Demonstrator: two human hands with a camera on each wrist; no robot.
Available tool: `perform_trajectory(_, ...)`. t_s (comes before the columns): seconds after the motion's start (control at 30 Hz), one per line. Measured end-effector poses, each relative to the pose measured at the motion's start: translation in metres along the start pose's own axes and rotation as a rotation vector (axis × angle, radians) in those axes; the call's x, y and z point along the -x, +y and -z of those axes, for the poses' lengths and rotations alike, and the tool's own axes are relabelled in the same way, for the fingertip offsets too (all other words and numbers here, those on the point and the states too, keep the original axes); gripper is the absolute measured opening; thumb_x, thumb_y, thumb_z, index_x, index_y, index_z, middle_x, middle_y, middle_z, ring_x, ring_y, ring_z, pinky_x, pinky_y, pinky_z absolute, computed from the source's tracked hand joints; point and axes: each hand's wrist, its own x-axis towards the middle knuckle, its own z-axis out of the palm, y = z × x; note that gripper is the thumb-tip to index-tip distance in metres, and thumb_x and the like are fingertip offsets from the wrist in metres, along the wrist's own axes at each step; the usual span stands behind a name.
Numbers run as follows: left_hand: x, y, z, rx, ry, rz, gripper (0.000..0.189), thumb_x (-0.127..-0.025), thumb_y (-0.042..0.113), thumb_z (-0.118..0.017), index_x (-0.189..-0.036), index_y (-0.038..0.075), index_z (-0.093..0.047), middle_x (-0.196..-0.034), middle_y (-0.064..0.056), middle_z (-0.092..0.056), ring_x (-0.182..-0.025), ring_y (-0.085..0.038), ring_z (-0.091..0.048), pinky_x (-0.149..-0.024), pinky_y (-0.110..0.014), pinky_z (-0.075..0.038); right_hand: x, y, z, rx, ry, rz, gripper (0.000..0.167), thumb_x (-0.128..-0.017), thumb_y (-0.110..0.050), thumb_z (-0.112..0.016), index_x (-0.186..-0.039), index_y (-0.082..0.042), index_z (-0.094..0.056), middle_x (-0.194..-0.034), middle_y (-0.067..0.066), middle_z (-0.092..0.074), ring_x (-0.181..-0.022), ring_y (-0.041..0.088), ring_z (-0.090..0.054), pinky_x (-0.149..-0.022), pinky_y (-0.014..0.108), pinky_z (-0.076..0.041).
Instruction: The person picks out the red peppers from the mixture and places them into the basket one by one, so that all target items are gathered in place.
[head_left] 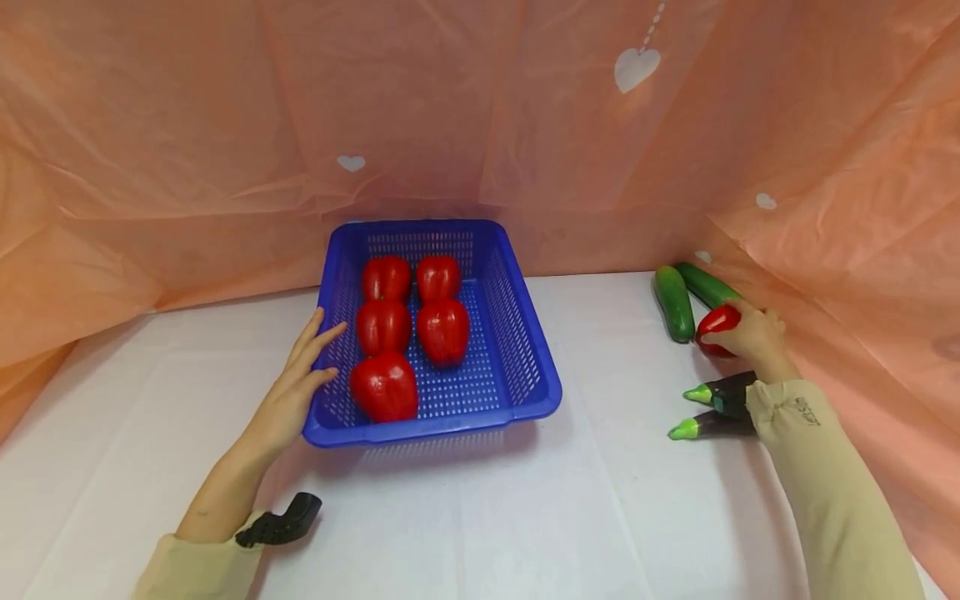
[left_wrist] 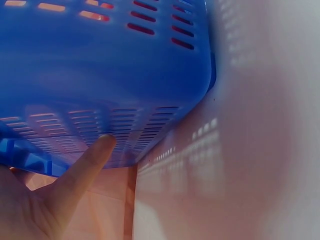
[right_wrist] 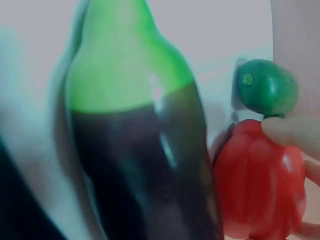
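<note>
At the right of the head view, my right hand (head_left: 752, 335) grips a red bell pepper (head_left: 717, 327). In the right wrist view the fingers (right_wrist: 295, 132) lie along one side of that bell pepper (right_wrist: 260, 185). My left hand (head_left: 288, 400) rests against the left rim of a blue plastic basket (head_left: 442, 429), its fingers spread and fairly straight. One finger (left_wrist: 92, 157) touches the basket's slotted outer wall (left_wrist: 100, 75) in the left wrist view. Several red bell peppers (head_left: 384, 386) sit inside the basket, towards its left and middle.
Two green cucumbers (head_left: 674, 304) lie just beyond the gripped pepper. Nearer the right forearm are two dark eggplants (head_left: 731, 392) with green ends, partly hidden by the sleeve. A peach-coloured sheet (head_left: 450, 108) hangs behind and beside the white table (head_left: 465, 525).
</note>
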Motion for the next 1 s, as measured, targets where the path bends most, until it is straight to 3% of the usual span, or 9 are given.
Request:
perform_trajectory(0.17,0.002,0.000,-0.001,-0.004,0.005,0.004,0.051,-0.093,-0.003,-0.037,-0.144,-0.006,-0.033,-0.161,-0.018,0.002,-0.146,-0.041,0.007,-0.110,-0.068,0.004,0.000,0.001,0.000,0.009,-0.009,0.013,0.074,-0.078,-0.014,-0.069,-0.139,0.009,-0.033,-0.123,0.046,-0.022,-0.115,0.061,-0.023,-0.086,0.067,-0.042)
perform_trajectory(0.3,0.002,-0.001,-0.005,0.020,0.000,0.018,0.051,-0.093,-0.002,-0.037,-0.145,-0.006,-0.033,-0.161,-0.017,0.003,-0.146,-0.041,0.008,-0.111,-0.068,0.004,-0.001,0.007,0.004,0.038,0.000,0.078,0.073,-0.076,-0.013,-0.070,-0.136,0.010,-0.036,-0.123,0.047,-0.023,-0.113,0.063,-0.024,-0.085,0.067,-0.042)
perform_trajectory(0.47,0.000,-0.001,-0.008,0.029,-0.006,0.028,0.052,-0.094,-0.001,-0.037,-0.145,-0.004,-0.032,-0.161,-0.015,0.004,-0.147,-0.040,0.008,-0.111,-0.068,0.003,-0.001,0.012,0.009,0.086,0.061,0.187,0.071,-0.073,-0.013,-0.074,-0.132,0.010,-0.041,-0.125,0.047,-0.025,-0.114,0.062,-0.025,-0.086,0.069,-0.039)
perform_trajectory(0.67,0.001,0.002,-0.005,0.012,-0.003,0.026,0.052,-0.094,-0.001,-0.037,-0.146,-0.004,-0.032,-0.162,-0.014,0.003,-0.147,-0.040,0.008,-0.110,-0.068,0.003,0.000,0.008,0.009,0.056,0.115,0.261,0.071,-0.073,-0.008,-0.073,-0.133,0.010,-0.041,-0.131,0.045,-0.022,-0.119,0.061,-0.022,-0.085,0.071,-0.039)
perform_trajectory(1.0,0.001,0.004,0.000,0.001,0.000,0.030,0.051,-0.094,-0.002,-0.036,-0.145,-0.005,-0.032,-0.161,-0.016,0.003,-0.147,-0.040,0.007,-0.111,-0.068,0.003,0.003,-0.001,0.013,0.011,0.114,0.297,0.076,-0.075,-0.005,-0.074,-0.140,0.006,-0.038,-0.140,0.040,-0.017,-0.126,0.059,-0.018,-0.084,0.072,-0.040)
